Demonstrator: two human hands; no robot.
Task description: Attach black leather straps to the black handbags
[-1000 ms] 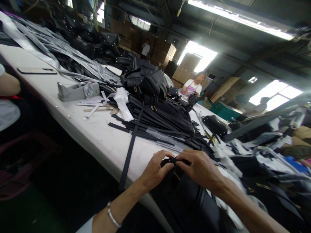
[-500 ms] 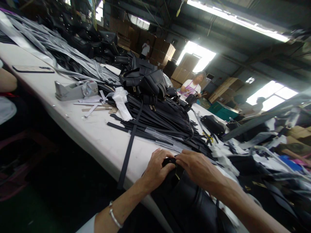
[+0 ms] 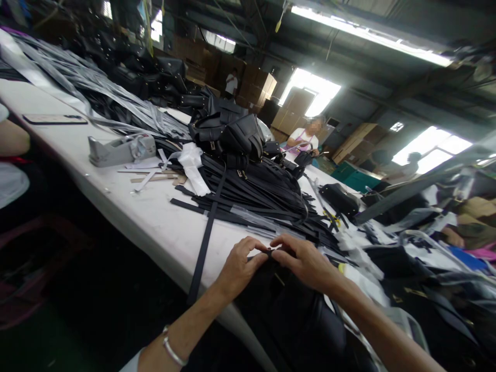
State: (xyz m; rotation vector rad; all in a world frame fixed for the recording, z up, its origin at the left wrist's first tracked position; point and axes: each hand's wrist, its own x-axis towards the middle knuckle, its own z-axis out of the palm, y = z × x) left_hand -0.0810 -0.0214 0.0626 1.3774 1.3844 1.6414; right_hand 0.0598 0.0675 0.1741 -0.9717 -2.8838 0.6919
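Observation:
A black handbag (image 3: 298,315) with a small gold-coloured metal fitting leans against the table's near edge, low in the view. At its top edge my left hand (image 3: 242,266) pinches the black material between thumb and fingers. Right beside it, my right hand (image 3: 300,258) grips the same edge, fingers bent and fingertips close to the left ones. The small part between the fingertips is too dark to make out. Just beyond the hands lies a heap of black straps (image 3: 263,196), one strap (image 3: 207,243) hanging over the table edge.
On the white table (image 3: 127,206) stand a grey tape dispenser (image 3: 122,150), a phone (image 3: 56,119) and crumpled white paper (image 3: 194,168). Finished-looking black bags (image 3: 232,129) are piled behind the straps. Co-workers sit or stand farther off; another person's arm (image 3: 11,137) shows at the left edge.
My right hand has shifted slightly left and its fingers are more arched. Both hands stay at the handbag's top edge, and the bag has moved a little left.

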